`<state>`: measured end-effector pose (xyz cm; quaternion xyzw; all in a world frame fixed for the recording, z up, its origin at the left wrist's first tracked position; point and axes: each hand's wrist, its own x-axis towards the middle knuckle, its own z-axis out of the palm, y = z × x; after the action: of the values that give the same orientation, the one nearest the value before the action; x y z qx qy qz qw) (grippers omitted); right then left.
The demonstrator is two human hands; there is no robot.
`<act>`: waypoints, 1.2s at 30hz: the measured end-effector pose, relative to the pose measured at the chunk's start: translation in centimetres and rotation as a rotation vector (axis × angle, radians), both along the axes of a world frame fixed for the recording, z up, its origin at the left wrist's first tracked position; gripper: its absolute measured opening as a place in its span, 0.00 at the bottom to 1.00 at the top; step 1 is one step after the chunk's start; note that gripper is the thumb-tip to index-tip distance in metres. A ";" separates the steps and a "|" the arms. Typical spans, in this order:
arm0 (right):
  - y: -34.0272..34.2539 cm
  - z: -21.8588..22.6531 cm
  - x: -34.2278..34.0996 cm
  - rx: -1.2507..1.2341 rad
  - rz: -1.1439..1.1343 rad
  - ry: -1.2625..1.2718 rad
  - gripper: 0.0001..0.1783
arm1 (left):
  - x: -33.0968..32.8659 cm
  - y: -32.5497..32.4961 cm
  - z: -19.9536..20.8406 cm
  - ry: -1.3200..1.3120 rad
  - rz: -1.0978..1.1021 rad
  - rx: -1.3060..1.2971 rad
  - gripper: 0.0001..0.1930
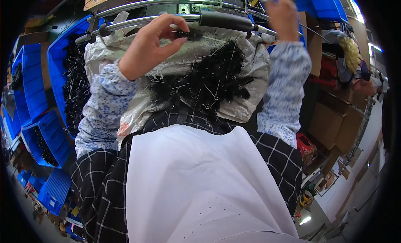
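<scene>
My left hand [151,45] is raised above a pale woven sack [102,55], its thumb and fingers curled round a small black wire brush [190,35]. On the sack over my lap lies a loose heap of black-bristled wire brushes [209,80], several with looped wire ends. My right hand [285,18] is up at the far right, beyond the metal rails, and smeared by motion. Something pale shows near its fingertips, too blurred to name.
Metal rails [167,18] with a black sleeve [225,20] cross in front of me, before a greenish machine [175,8]. A blue bin [54,63] of brushes stands left, with more blue bins [35,82] beyond. Cardboard boxes [328,122] stand right.
</scene>
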<state>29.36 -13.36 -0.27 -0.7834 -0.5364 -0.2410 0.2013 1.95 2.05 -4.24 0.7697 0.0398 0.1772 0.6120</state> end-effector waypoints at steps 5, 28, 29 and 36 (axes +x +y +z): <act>0.4 -0.6 -12.3 -0.355 0.320 0.952 0.20 | 1.1 -1.3 -0.2 -0.024 0.100 0.015 0.16; 6.5 -7.6 0.4 -0.149 -0.169 0.112 0.08 | -9.0 -3.4 -1.2 0.706 -0.373 0.573 0.13; 6.4 -7.7 0.5 -0.155 -0.166 0.099 0.08 | -9.1 -2.9 -0.9 0.685 -0.350 0.528 0.13; 6.5 -7.6 1.1 -0.165 -0.142 0.205 0.11 | -8.3 -0.1 2.1 0.569 -0.145 0.231 0.15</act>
<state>30.44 -6.83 -7.89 -0.8539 -0.4740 -0.1284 0.1725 -6.40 1.99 -2.19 0.8537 0.1341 -0.0862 0.4958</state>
